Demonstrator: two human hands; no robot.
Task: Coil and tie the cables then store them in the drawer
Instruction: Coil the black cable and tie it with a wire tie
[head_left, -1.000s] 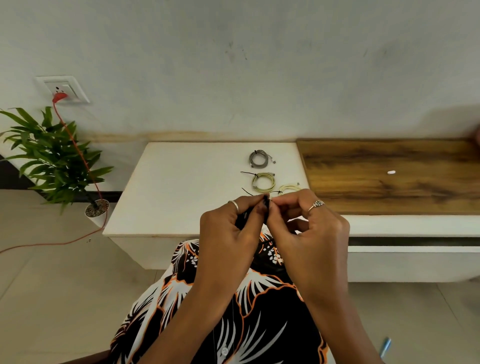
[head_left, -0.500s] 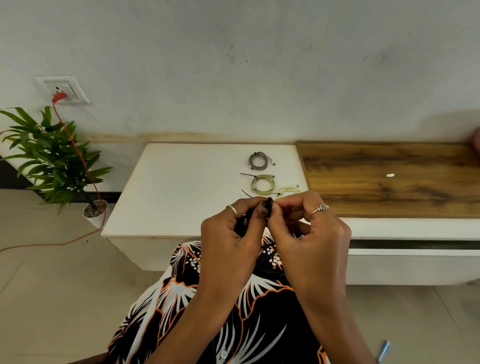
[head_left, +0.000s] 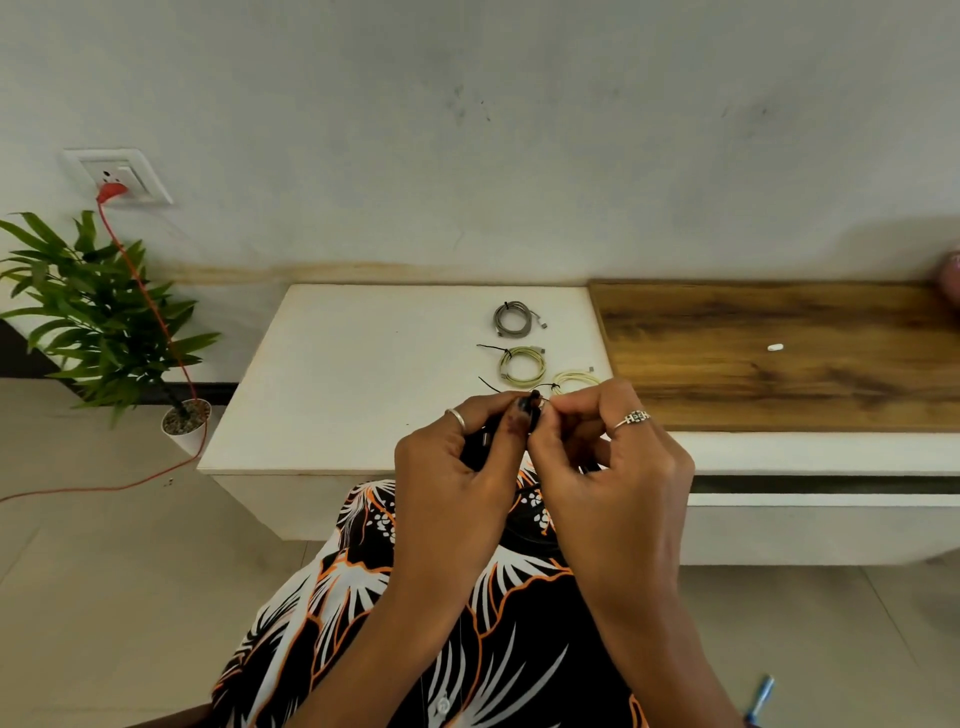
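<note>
White tabletop (head_left: 337, 395) bears three tied coils; left hand (head_left: 457, 467) and right hand (head_left: 608, 467) pinch a black cable (head_left: 532, 402).

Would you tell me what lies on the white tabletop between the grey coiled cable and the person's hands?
In the head view, two tied pale yellow-green coils lie between the grey coil and the hands.

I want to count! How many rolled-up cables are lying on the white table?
3: a grey coil farthest back, a yellow-green coil before it, a pale coil partly behind the right hand. Others may be hidden.
</note>
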